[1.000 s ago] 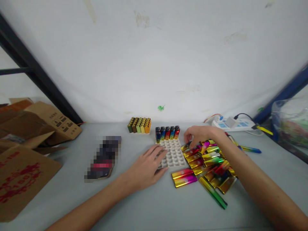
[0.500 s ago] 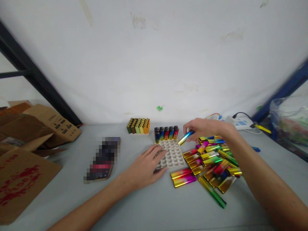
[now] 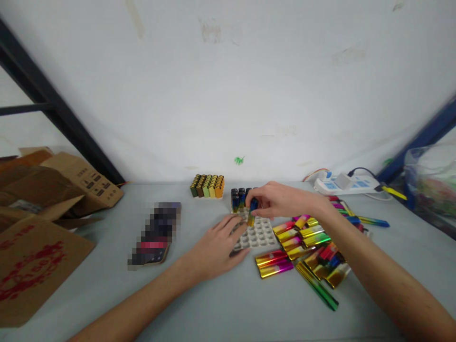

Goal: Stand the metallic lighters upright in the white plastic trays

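A white tray (image 3: 261, 236) with a grid of square holes sits on the table, its back rows holding several upright black-topped lighters (image 3: 235, 200). My left hand (image 3: 221, 244) grips the tray's left front corner, fingers over its edge and thumb at its front. Over the tray's middle, just in front of the filled rows, my right hand (image 3: 269, 202) pinches a blue-to-gold lighter (image 3: 252, 212) held nearly upright. It hides part of the standing lighters. A pile of shiny multicoloured lighters (image 3: 313, 237) lies right of the tray, partly behind my right forearm.
A second block of gold-topped lighters (image 3: 207, 186) stands near the wall. A phone (image 3: 156, 232), blurred out, lies to the left, beside cardboard boxes (image 3: 42, 266). At the back right are a power strip (image 3: 347, 183), a yellow cutter (image 3: 394, 192) and a plastic bag (image 3: 432, 175).
My right hand has moved left from beside the tray to above it, bringing the lighter from a slant to nearly upright. My left hand keeps its place on the tray.
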Motion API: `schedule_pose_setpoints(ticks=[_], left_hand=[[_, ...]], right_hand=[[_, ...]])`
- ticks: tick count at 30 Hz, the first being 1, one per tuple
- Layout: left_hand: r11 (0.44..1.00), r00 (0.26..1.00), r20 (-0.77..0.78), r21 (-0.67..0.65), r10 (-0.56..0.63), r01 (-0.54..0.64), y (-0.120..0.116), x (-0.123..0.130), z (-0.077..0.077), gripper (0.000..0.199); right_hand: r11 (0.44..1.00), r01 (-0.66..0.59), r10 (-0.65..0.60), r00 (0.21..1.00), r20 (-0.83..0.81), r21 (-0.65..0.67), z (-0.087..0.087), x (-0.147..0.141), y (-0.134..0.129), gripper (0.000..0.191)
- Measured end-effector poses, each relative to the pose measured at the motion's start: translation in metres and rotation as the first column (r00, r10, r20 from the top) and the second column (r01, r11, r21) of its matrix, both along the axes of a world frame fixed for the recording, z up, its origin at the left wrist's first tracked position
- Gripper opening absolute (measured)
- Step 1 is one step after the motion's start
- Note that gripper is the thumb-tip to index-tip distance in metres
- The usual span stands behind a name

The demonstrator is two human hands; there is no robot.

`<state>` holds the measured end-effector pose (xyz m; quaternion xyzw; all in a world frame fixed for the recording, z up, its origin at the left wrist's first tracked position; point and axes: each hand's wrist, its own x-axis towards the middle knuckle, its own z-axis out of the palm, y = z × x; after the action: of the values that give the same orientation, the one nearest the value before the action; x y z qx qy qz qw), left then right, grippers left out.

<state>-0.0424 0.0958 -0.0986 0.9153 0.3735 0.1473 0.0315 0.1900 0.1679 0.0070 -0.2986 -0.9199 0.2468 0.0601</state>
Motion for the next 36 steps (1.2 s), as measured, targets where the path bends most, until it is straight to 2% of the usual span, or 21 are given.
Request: schedule_pose_setpoints(ticks=[10, 19, 23, 29, 36], left_hand=[[1.0, 1.0, -0.005, -0.012, 0.0, 0.0, -0.001, 0.0, 0.0, 0.051], [1.0, 1.0, -0.006, -0.019, -0.006, 0.006, -0.002, 0.001, 0.003, 0.05], [1.0, 1.0, -0.004, -0.025, -0.008, 0.008, -0.001, 0.001, 0.001, 0.051], [1.0, 1.0, 0.004, -0.019, -0.011, 0.011, 0.0, 0.0, -0.001, 0.05], [1.0, 1.0, 0.003, -0.019, -0.01, 0.01, 0.0, 0.001, 0.0, 0.05]], right_hand=[[0.991, 0.095, -0.091, 0.995, -0.048, 0.09, -0.02, -0.01, 0.012, 0.021], [0.948, 0.055, -0.058, 0.998, 0.001, 0.313, -0.028, -0.011, 0.014, 0.027], [0.936, 0.037, -0.055, 0.998, 0.042, 0.351, -0.032, -0.013, 0.014, 0.028], [0.909, 0.093, -0.141, 0.986, 0.091, 0.407, -0.03, -0.018, 0.005, 0.032], [0.854, 0.062, -0.175, 0.969, 0.174, 0.517, -0.026, -0.021, 0.0, 0.028]])
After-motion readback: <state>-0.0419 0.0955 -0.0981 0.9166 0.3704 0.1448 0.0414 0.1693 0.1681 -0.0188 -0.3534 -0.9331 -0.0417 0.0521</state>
